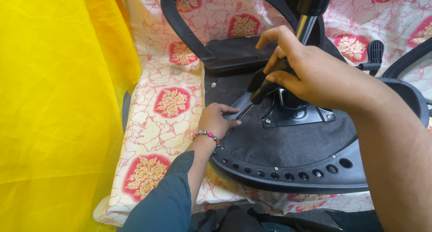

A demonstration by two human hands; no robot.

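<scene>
Gripped in the right hand: a black lever, long axis slanting down-left from the fist toward the seat underside, beside the metal mounting plate. Pressed flat on the seat's left rim, fingers loosely curled and holding nothing: the left hand, nearer the lever's low tip.

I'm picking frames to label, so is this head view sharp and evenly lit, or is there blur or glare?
Head view: light is soft and even, with no hard shadows; the yellow cloth is very bright but keeps its folds; the right hand and left hand on the upturned chair seat look sharp; the metal column shows slight shine.
</scene>
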